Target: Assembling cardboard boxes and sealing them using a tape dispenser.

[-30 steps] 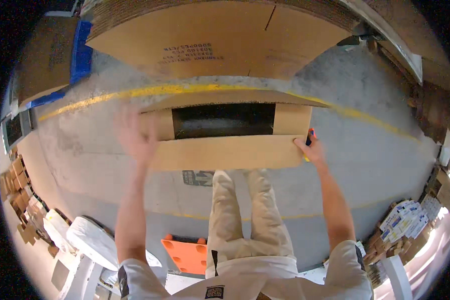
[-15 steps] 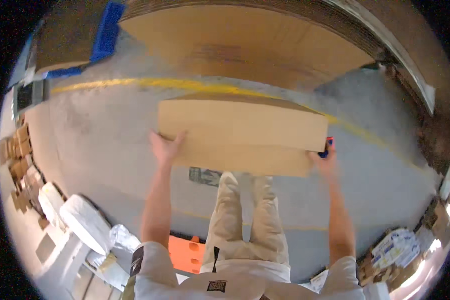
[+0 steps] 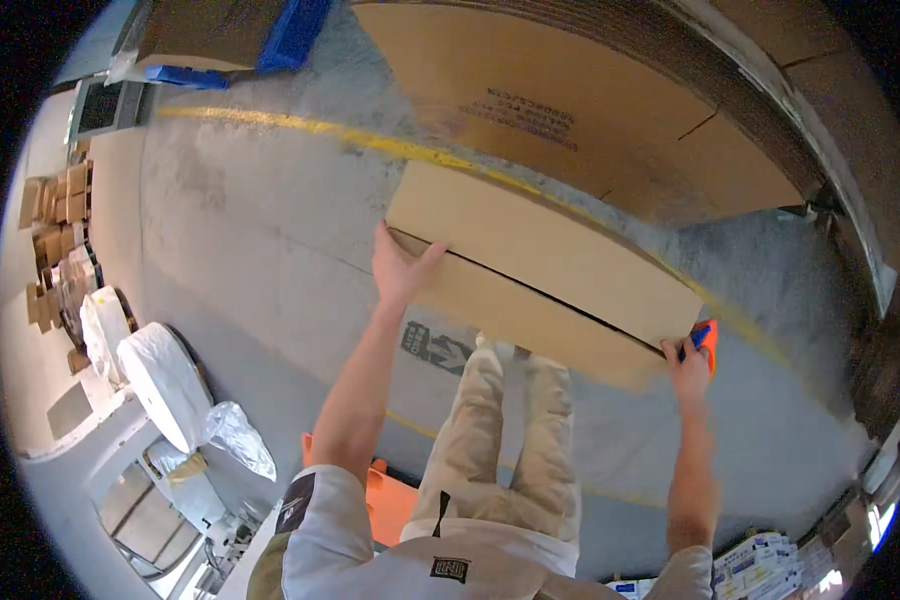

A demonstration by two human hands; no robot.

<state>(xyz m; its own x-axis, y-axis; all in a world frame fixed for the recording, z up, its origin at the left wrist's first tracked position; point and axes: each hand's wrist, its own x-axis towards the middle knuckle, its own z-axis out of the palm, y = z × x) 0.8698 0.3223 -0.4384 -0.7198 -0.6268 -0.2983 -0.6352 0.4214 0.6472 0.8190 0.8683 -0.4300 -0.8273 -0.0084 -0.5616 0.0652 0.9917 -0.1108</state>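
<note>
A long brown cardboard box point(image 3: 545, 255) is held up in front of my legs, slanting down toward the right. A dark narrow gap runs along its length between two panels. My left hand point(image 3: 402, 268) grips its left end, thumb on the face turned to me and the other fingers partly hidden. At the right end my right hand point(image 3: 687, 365) grips the box's edge. Against that same hand sits a small orange and blue tool point(image 3: 708, 342), partly covered by the fingers, so its exact kind is unclear.
Beyond the box lies a tall stack of flat cardboard sheets point(image 3: 570, 110). A yellow line point(image 3: 300, 122) crosses the grey floor. Blue pallets point(image 3: 295, 35), cartons point(image 3: 65, 195) and a white wrapped roll point(image 3: 165, 385) are on the left. An orange plastic object point(image 3: 388, 505) is behind my legs.
The box has gone from nearly level to slanting down rightward, and both hands have shifted right in view with it. The dark gap between its panels now shows.
</note>
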